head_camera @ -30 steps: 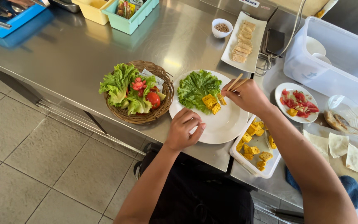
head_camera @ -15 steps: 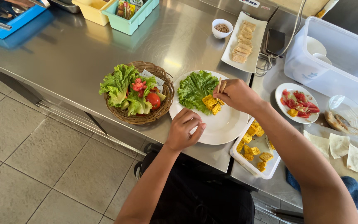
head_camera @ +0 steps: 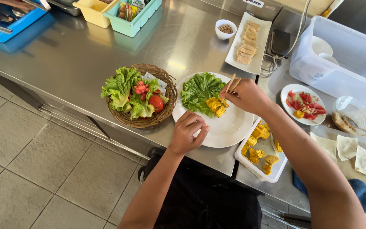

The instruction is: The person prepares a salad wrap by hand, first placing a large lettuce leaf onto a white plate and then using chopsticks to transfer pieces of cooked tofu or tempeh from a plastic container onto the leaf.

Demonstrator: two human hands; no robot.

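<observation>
— What's on the white plate?
— Lettuce, yellow cubes. Right hand pinches chopsticks, tips down-left at the cubes; left hand, fingers curled, steadies the rim. Rectangular tray holds more cubes.

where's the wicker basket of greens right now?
In the head view, the round wicker basket of lettuce and tomato sits on the steel counter, left of the white round plate and just beyond the left hand.
</observation>
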